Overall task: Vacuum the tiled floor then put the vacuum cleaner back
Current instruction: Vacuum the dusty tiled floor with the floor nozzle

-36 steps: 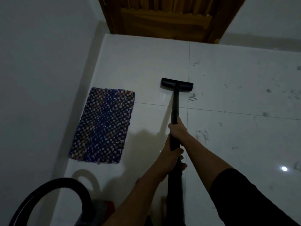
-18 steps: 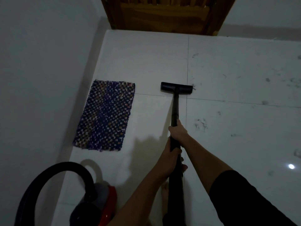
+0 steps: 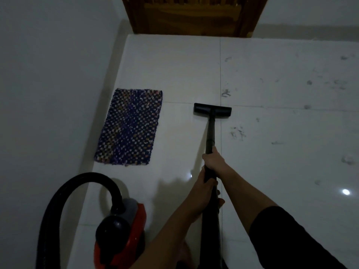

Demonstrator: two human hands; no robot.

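Note:
Both hands grip the black vacuum wand. My right hand holds it higher up the tube, and my left hand holds it just below. The flat black floor head rests on the white tiled floor, across a grout line. The red and black vacuum body stands on the floor at the lower left. Its black hose arches up and over to the left. Dark clumps of hair and dust lie on the tiles right of the wand.
A blue and multicoloured woven mat lies left of the floor head, near the grey wall. A wooden door closes the far end. More dust specks dot the tiles at the right.
The floor head has been pulled back toward me along the grout line, uncovering a dust clump beyond it. More of the vacuum body and hose has come into view at the lower left.

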